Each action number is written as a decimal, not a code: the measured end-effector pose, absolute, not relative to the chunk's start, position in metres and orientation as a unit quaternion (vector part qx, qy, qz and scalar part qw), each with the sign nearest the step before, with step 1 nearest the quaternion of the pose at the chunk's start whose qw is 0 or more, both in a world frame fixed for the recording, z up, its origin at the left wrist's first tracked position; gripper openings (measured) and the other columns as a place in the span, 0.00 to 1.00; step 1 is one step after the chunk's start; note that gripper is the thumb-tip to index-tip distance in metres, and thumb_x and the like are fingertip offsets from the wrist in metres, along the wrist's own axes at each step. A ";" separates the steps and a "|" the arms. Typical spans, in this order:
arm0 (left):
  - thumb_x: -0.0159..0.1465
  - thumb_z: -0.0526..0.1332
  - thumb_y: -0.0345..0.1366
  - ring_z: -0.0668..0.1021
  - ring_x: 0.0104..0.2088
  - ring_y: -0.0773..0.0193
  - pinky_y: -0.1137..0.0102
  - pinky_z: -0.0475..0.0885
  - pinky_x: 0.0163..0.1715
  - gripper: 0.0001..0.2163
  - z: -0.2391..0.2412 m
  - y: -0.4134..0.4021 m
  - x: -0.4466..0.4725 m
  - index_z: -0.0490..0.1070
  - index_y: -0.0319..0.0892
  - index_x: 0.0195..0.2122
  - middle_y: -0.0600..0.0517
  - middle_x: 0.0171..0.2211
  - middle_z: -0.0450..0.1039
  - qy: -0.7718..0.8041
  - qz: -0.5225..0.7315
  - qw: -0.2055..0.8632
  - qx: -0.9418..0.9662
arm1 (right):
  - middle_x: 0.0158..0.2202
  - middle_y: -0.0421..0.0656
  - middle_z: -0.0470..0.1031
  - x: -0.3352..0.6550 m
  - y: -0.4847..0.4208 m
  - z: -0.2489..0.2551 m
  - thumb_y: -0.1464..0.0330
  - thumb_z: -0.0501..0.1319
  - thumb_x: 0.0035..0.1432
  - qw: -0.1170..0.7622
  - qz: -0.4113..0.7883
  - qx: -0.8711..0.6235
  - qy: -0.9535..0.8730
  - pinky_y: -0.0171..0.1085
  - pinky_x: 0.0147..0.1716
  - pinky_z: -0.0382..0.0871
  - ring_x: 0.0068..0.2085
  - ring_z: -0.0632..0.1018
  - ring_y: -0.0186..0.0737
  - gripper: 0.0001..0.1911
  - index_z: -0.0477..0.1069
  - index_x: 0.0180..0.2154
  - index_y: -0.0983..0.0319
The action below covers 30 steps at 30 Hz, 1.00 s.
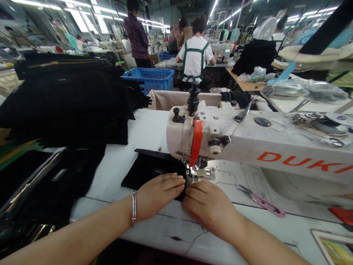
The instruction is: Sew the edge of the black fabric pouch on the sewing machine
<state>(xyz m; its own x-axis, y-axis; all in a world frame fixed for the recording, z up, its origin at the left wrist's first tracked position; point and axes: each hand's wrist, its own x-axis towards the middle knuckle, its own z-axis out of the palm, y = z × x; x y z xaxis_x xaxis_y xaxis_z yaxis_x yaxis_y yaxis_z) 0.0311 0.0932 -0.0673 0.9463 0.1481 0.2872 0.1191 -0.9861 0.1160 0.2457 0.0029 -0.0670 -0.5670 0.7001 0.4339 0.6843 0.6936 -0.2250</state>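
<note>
A black fabric pouch (143, 167) with a small label lies on the white sewing table, its right edge by the presser foot (202, 172) of the sewing machine (228, 125). My left hand (161, 189) rests flat on the pouch, fingers stretched toward the needle. Close beside it, my right hand (209, 202) has its fingers bent and pressed together at the pouch's near right edge; its fingertips are partly hidden. Pink-handled thread snips (261, 201) lie right of my right hand.
A tall stack of black fabric pieces (66, 95) stands at the left, with more zippered black pieces (41, 187) nearer me. Behind the machine are a fabric-lined bin (182, 99) and a blue basket (157, 77). A person in a white shirt (194, 55) sits farther back.
</note>
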 end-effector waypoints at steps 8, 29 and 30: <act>0.68 0.54 0.25 0.66 0.62 0.61 0.62 0.61 0.66 0.16 -0.075 0.102 0.033 0.65 0.36 0.57 0.44 0.57 0.68 0.060 0.132 0.033 0.989 | 0.36 0.43 0.76 0.248 0.002 -0.061 0.72 0.55 0.68 0.260 0.055 -0.402 -0.876 0.42 0.43 0.68 0.42 0.74 0.41 0.08 0.73 0.43 0.62; 0.71 0.55 0.28 0.75 0.52 0.67 0.69 0.68 0.60 0.09 -0.067 0.103 0.031 0.72 0.40 0.48 0.51 0.47 0.77 0.031 0.237 0.108 0.965 | 0.47 0.45 0.75 0.257 0.000 -0.057 0.72 0.57 0.66 0.257 0.078 -0.440 -0.857 0.44 0.44 0.70 0.45 0.74 0.43 0.10 0.73 0.47 0.60; 0.70 0.55 0.28 0.75 0.52 0.68 0.69 0.67 0.61 0.09 -0.068 0.103 0.030 0.72 0.40 0.48 0.51 0.47 0.77 0.033 0.233 0.103 0.966 | 0.48 0.45 0.75 0.257 0.000 -0.058 0.72 0.57 0.66 0.257 0.079 -0.438 -0.858 0.44 0.45 0.70 0.46 0.74 0.43 0.12 0.72 0.49 0.60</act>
